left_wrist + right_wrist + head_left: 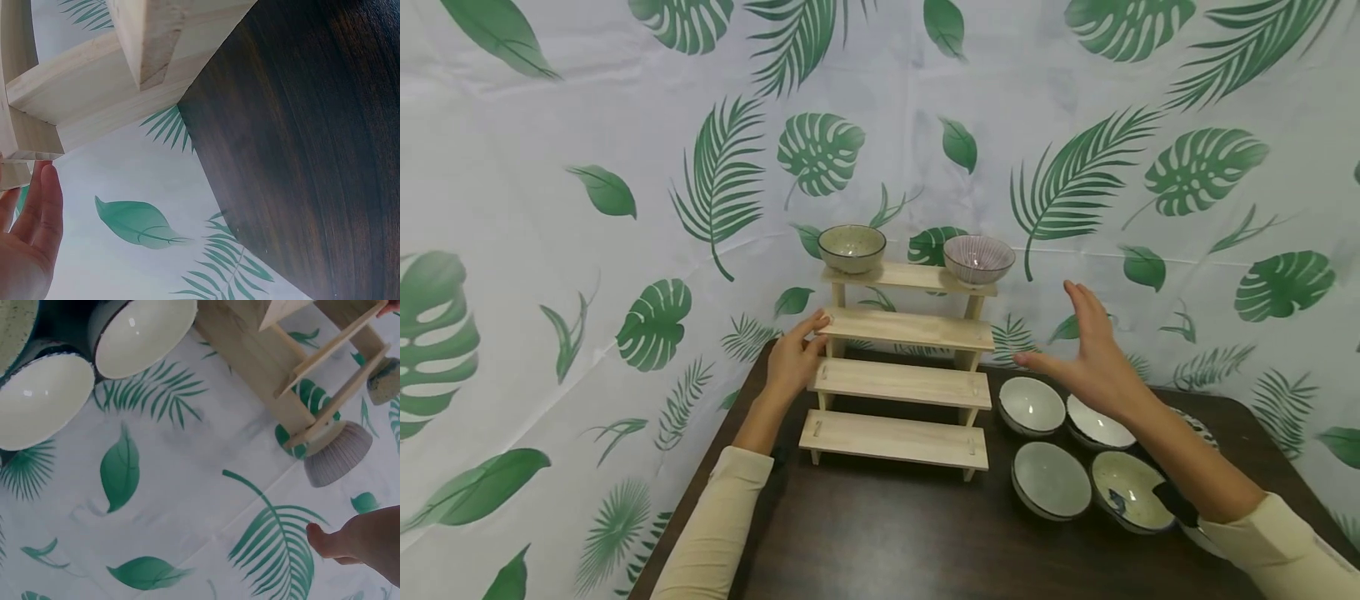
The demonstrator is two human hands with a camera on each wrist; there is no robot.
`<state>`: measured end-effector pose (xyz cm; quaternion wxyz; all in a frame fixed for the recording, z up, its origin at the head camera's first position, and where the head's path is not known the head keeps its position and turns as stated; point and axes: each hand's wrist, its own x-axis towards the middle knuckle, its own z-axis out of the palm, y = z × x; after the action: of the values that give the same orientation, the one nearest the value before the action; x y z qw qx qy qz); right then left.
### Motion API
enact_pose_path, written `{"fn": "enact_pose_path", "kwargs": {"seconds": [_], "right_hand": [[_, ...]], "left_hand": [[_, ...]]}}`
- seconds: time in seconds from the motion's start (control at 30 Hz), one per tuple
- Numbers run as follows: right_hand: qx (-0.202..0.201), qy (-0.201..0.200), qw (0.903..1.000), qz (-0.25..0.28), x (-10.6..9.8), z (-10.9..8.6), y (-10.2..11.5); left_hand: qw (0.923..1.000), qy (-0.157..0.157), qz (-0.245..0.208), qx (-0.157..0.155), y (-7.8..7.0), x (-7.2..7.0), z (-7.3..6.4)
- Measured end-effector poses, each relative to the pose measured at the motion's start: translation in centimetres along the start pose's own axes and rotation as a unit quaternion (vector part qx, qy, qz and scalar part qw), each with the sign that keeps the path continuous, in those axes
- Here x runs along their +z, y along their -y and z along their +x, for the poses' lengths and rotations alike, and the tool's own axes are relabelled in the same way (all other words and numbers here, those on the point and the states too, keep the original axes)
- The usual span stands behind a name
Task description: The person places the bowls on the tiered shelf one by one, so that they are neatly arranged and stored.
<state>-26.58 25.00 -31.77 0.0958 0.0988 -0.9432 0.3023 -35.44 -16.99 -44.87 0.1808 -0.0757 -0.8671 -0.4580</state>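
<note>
Wooden stand: the four-step stand point(902, 382) sits at the centre of the frame, its long axis running left to right and dipping slightly toward the right; the lowest step faces the bottom of the frame and the steps climb toward the backdrop.
Top step: the speckled green bowl point(852, 250) rests upright at its left end, the pink striped bowl point(978, 260) upright at its right end, rims up, well apart.
Left hand: the left hand point(792, 362), left of centre, has its fingers fairly straight, tips touching the left end of the second step from the top; no bowl is in it.
Right hand: the right hand point(1093, 367), right of centre, is spread wide, thumb well away from the fingers, holding nothing, apart from the stand.
Bowls at lower right: the white bowl point(1032, 404) is nearest the stand, with the grey-green bowl point(1051, 479) below it and the blue-marked bowl point(1131, 487) beside that; all face up.
In the way: the right forearm point(1187, 454) crosses this group, partly covering the wavy-rimmed bowl point(1097, 423).
Surroundings: dark table point(865, 533) below, leaf-print cloth point(917, 142) behind.
</note>
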Motion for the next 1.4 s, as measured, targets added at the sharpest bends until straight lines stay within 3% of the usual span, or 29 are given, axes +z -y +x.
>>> {"fn": "enact_pose_path", "kwargs": {"seconds": [0.27,1.4], "right_hand": [[-0.005,0.005,0.9999,-0.008,-0.8,-2.1,-1.1],[0.056,-0.018,0.997,-0.05,-2.8,-10.1,-8.9]], "left_hand": [[1.0,0.0,0.008,-0.003,-0.1,-0.2,0.2],[1.0,0.002,0.003,-0.005,0.2,0.1,0.2]]}}
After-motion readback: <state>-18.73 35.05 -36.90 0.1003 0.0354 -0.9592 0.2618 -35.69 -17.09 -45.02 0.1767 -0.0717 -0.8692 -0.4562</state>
